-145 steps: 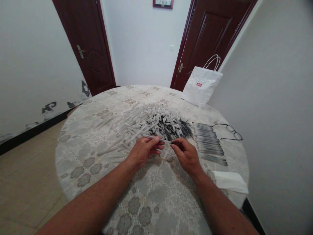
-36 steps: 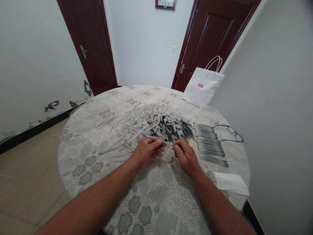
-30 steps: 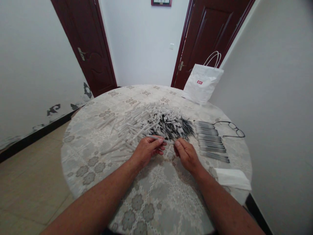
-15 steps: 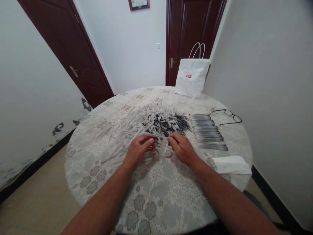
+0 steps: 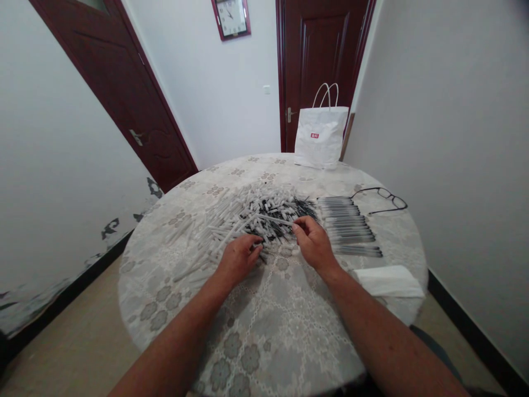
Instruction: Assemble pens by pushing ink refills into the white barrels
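A round table with a lace floral cloth bears a heap of white pen barrels and black parts. My right hand is closed in a pinch on the end of a slim pen, which lies out to the left over the heap. My left hand rests at the heap's near edge with its fingers curled on the loose pieces; what they hold, if anything, is hidden. To the right of my right hand, several finished pens lie side by side in a row.
Black-rimmed glasses lie beyond the pen row. A folded white tissue sits at the table's right edge. A white paper bag stands at the far edge before a dark door. A wall clock hangs above.
My left hand has let go of the pen and dropped to the heap's near edge. My right hand now holds the pen alone. The view has swung and tilted up.
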`<state>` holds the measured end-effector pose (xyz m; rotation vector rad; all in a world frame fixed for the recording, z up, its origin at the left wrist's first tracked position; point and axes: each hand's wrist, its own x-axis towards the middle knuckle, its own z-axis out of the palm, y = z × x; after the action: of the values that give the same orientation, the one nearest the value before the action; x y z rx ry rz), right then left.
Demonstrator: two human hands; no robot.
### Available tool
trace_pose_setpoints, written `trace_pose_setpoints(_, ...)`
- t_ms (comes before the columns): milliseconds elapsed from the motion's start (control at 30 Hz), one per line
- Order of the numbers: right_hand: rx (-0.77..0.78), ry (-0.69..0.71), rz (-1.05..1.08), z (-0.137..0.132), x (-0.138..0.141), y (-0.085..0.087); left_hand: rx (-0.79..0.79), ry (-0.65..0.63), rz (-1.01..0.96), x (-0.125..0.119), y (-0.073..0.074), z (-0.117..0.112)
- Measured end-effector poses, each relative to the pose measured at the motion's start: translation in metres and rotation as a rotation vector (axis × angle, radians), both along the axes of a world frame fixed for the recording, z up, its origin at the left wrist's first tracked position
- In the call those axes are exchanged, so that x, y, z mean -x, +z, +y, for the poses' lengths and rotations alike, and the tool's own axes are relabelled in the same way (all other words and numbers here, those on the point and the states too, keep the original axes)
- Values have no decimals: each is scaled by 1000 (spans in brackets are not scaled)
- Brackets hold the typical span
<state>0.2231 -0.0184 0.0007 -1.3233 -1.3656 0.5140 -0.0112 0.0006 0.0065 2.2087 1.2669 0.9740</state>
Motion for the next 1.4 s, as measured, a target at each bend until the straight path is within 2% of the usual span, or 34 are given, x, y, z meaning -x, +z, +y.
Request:
trace_pose_setpoints(333,-7,-54,27,3,-5,3,-204,21,450,-15,-3,6)
trace_pose_setpoints(567,-17,-68,49,6,-6,0,-238,13,501,-14,-11,5)
trace_pose_setpoints(800,-57,-87,125,4,-6,4,-260,-140,588,-46,-8,6)
trace_pose_setpoints(933,-64,-87,139,4,-6,4,-314,-123,704,-65,-14,9)
trace_pose_setpoints(1067,-70,-82,134,5,-6,3,-374,-113,723,-70,-20,10)
trace_pose_setpoints(1400,-77,-72,130,8,-6,-3,-380,-134,739,-79,-15,1)
